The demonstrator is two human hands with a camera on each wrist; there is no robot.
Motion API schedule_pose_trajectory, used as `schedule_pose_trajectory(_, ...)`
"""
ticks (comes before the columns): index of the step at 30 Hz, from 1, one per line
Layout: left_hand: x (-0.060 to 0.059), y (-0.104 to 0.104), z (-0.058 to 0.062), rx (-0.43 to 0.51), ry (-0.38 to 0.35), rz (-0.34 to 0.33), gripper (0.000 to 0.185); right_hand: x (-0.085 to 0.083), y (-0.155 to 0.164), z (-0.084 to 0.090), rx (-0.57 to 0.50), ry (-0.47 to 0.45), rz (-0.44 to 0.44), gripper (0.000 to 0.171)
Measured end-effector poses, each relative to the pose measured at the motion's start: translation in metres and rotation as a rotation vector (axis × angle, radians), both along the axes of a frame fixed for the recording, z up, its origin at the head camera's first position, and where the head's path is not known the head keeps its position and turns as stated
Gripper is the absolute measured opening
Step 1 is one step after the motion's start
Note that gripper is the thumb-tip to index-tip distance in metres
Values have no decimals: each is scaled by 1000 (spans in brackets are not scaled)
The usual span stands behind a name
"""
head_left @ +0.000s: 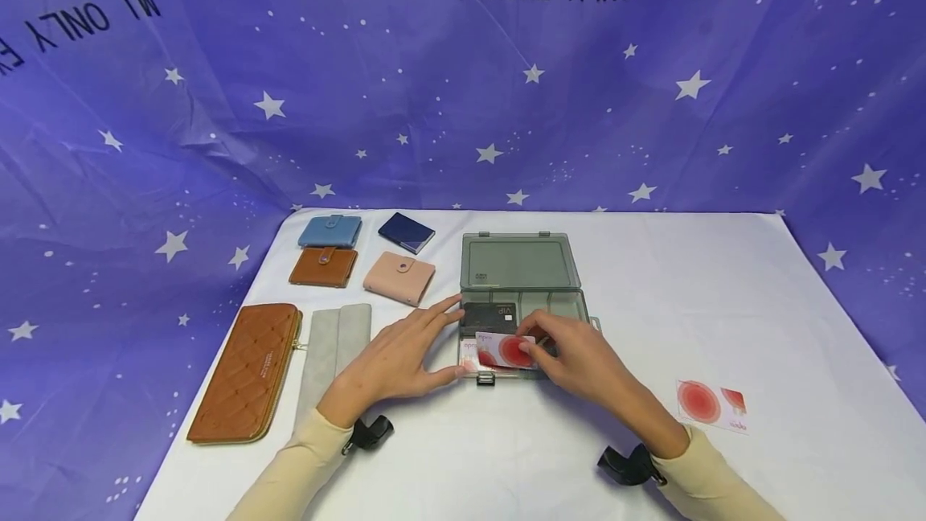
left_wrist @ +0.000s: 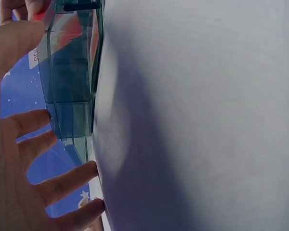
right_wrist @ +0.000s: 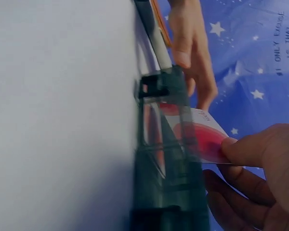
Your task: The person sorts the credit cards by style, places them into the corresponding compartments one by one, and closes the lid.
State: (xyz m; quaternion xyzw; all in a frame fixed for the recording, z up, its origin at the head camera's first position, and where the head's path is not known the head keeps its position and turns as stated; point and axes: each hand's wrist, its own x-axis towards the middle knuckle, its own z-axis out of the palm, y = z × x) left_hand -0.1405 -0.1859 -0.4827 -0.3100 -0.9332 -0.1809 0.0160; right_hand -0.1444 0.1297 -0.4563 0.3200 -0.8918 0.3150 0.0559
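Note:
A smoky clear plastic box [head_left: 522, 296] lies with its lid back on the white table. My right hand [head_left: 571, 352] pinches a white card with red circles [head_left: 506, 350] over the box's front compartment; the card [right_wrist: 202, 137] shows above the box wall [right_wrist: 166, 159] in the right wrist view. A black VIP card [head_left: 489, 317] lies in the box behind it. My left hand [head_left: 405, 352] rests with straight fingers against the box's left side, thumb at its front corner; its fingers [left_wrist: 33, 144] touch the box wall [left_wrist: 72, 82].
Another red-circle card [head_left: 711, 405] lies at the right. To the left lie a long brown quilted wallet [head_left: 246, 372], a grey pouch [head_left: 334, 344], and small blue [head_left: 329, 231], brown [head_left: 323, 267], pink [head_left: 399, 277] and navy [head_left: 407, 232] card holders. A starred purple cloth hangs behind.

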Motion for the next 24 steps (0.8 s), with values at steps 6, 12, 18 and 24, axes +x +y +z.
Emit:
schedule_pose_trajectory(6,0,0,-1,20,-1,2,84,4,-7,-9,56,-10,-22,20)
schedule_pose_trajectory(12,-3,-2,1,15,3,-4,84,5,-13,-13,69,29,-26,16)
schedule_pose_trajectory(18,-3,-4,2,6,-14,1,86,8,-16,-15,112,76,-58,15)
schedule_pose_trajectory(24,-3,-1,1,8,-14,-2,86,11,-15,-16,157,118,-65,19)
